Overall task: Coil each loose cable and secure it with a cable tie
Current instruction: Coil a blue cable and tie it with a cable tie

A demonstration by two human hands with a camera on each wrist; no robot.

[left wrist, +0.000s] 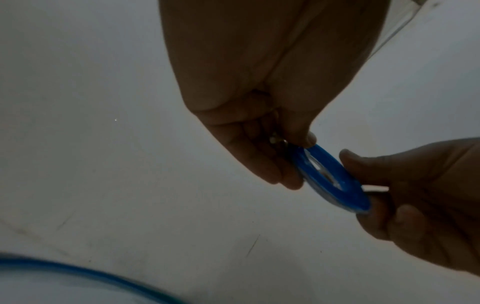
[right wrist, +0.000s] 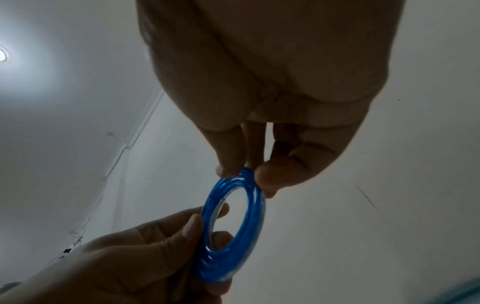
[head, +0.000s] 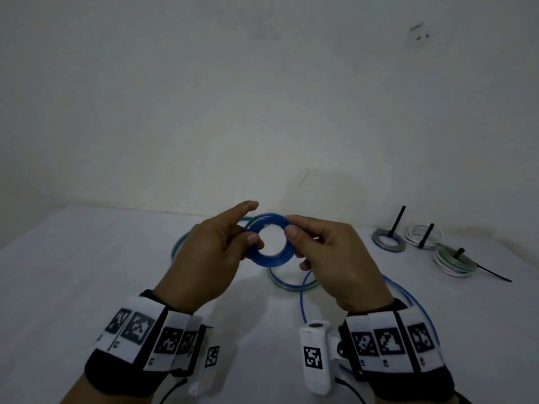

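Note:
A tight blue cable coil (head: pixel 269 259) hangs in the air above the white table, between both hands. My left hand (head: pixel 218 252) pinches its left side with thumb and fingers, the index finger stretched out over the top. My right hand (head: pixel 315 252) pinches the right side between thumb and fingertips. The same coil (left wrist: pixel 330 179) shows edge-on in the left wrist view, and as an open ring (right wrist: pixel 231 224) in the right wrist view. The rest of the blue cable (head: pixel 303 298) trails in loose loops on the table below the hands. No cable tie shows on this coil.
Three tied coils lie at the back right: a grey-blue coil (head: pixel 388 240), a white coil (head: pixel 423 234) and a white-green coil (head: pixel 453 262), each with a black cable tie (head: pixel 396 221) sticking out. A wall stands close behind the table (head: pixel 87 272).

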